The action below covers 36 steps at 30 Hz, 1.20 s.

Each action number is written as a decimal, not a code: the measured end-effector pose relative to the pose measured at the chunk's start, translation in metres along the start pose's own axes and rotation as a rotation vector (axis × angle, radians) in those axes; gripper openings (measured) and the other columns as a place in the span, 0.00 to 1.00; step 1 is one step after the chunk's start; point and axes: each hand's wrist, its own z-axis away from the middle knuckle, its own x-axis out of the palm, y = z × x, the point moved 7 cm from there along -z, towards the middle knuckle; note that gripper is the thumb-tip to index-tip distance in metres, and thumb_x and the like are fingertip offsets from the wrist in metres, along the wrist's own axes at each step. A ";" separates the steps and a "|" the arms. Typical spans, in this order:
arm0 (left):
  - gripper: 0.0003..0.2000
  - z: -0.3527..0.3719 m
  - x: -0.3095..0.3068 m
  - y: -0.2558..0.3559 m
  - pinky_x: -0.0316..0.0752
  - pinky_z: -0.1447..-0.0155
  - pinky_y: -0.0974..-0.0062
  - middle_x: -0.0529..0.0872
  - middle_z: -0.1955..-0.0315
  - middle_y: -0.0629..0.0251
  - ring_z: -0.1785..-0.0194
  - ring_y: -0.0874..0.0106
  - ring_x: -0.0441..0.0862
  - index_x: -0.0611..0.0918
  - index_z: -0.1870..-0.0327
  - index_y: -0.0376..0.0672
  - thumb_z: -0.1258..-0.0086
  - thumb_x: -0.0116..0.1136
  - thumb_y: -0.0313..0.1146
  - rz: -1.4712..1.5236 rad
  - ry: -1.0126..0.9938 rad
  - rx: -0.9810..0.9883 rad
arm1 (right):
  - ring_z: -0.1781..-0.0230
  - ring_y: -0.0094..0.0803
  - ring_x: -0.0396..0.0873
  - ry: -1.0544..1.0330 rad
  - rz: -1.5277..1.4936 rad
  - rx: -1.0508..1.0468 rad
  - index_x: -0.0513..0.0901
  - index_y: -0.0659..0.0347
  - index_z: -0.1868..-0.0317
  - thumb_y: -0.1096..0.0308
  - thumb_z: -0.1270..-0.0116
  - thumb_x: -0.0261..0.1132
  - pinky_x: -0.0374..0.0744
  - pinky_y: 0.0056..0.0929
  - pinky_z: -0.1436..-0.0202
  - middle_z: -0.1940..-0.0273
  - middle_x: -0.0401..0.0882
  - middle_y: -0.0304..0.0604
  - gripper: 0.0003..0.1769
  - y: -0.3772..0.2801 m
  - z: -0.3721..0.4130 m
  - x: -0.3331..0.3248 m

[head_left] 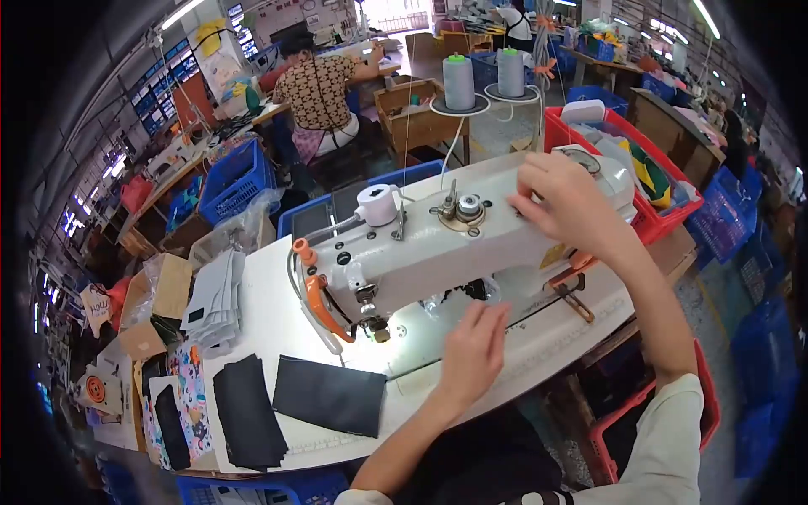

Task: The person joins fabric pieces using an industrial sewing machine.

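Observation:
A white sewing machine (505, 227) stands across the table in front of me. My right hand (560, 198) is over the top of its arm, near the handwheel end, thumb and fingers apart with nothing seen between them. In front of the machine arm is my left hand (473, 349), its fingers pressed together; whatever they may hold is hidden. Beyond that hand, a clear plastic bag with black bits (471, 293) lies under the arm. A black fabric piece (328, 394) lies left of my left hand, beside a stack of black pieces (248, 412). The lit needle area (379, 332) has no cloth visible under it.
Two grey thread cones (459, 82) stand behind the machine. Grey cut pieces (215, 295) are piled at the table's left. A red crate (673, 215) holds fabric at the right; a blue crate (240, 181) sits at the back left. Another person (316, 93) sits farther back.

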 end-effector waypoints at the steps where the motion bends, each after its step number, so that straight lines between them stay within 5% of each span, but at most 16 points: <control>1: 0.10 -0.006 0.013 0.000 0.82 0.63 0.74 0.83 0.59 0.59 0.65 0.67 0.87 0.86 0.46 0.38 0.23 0.59 0.20 -0.004 0.000 0.012 | 0.68 0.48 0.74 -0.019 0.089 -0.060 0.78 0.64 0.67 0.75 0.37 0.71 0.74 0.41 0.63 0.71 0.73 0.46 0.08 0.001 -0.006 0.002; 6: 0.10 -0.007 0.042 0.023 0.79 0.65 0.65 0.82 0.62 0.56 0.67 0.56 0.84 0.86 0.50 0.40 0.29 0.62 0.19 -0.159 -0.008 0.178 | 0.71 0.48 0.72 -0.219 0.104 -0.121 0.71 0.65 0.71 0.75 0.36 0.69 0.72 0.40 0.65 0.72 0.69 0.48 0.13 0.002 0.014 0.000; 11: 0.11 0.035 0.027 0.053 0.79 0.65 0.62 0.82 0.64 0.56 0.68 0.56 0.84 0.86 0.51 0.40 0.32 0.61 0.17 -0.127 -0.073 0.254 | 0.72 0.45 0.71 -0.148 0.088 -0.136 0.69 0.65 0.71 0.74 0.33 0.68 0.70 0.39 0.66 0.74 0.66 0.47 0.15 -0.010 0.020 -0.014; 15: 0.08 0.058 -0.008 -0.010 0.75 0.67 0.68 0.82 0.68 0.57 0.71 0.62 0.81 0.87 0.53 0.38 0.28 0.60 0.20 -0.076 -0.036 -0.116 | 0.73 0.36 0.71 -0.073 -0.059 -0.017 0.68 0.64 0.71 0.72 0.30 0.66 0.68 0.35 0.67 0.75 0.65 0.44 0.16 -0.013 0.002 -0.023; 18: 0.07 0.083 -0.019 -0.037 0.73 0.68 0.72 0.82 0.69 0.59 0.72 0.67 0.80 0.88 0.54 0.38 0.26 0.59 0.21 -0.077 -0.018 -0.241 | 0.72 0.24 0.71 -0.161 -0.457 0.070 0.71 0.63 0.71 0.67 0.24 0.65 0.67 0.30 0.68 0.75 0.71 0.36 0.17 -0.029 -0.022 -0.001; 20: 0.07 0.096 -0.026 -0.048 0.71 0.68 0.75 0.82 0.70 0.60 0.73 0.71 0.78 0.89 0.55 0.37 0.24 0.59 0.22 -0.058 0.003 -0.296 | 0.70 0.19 0.80 -0.410 -0.843 0.339 0.76 0.61 0.72 0.60 0.23 0.66 0.75 0.29 0.65 0.73 0.80 0.34 0.19 -0.034 -0.033 0.031; 25: 0.07 0.098 -0.029 -0.048 0.72 0.67 0.75 0.82 0.70 0.62 0.72 0.73 0.79 0.88 0.54 0.37 0.24 0.58 0.22 -0.018 -0.013 -0.322 | 0.70 0.18 0.81 -0.549 -0.886 0.391 0.78 0.59 0.71 0.58 0.22 0.65 0.77 0.25 0.63 0.73 0.82 0.34 0.19 -0.030 -0.054 0.069; 36: 0.07 0.100 -0.030 -0.052 0.72 0.66 0.77 0.82 0.68 0.62 0.70 0.75 0.80 0.89 0.53 0.36 0.24 0.59 0.22 0.089 -0.016 -0.348 | 0.69 0.14 0.74 -0.302 -0.579 0.463 0.77 0.57 0.67 0.55 0.23 0.68 0.68 0.22 0.66 0.74 0.75 0.30 0.17 0.044 -0.050 0.033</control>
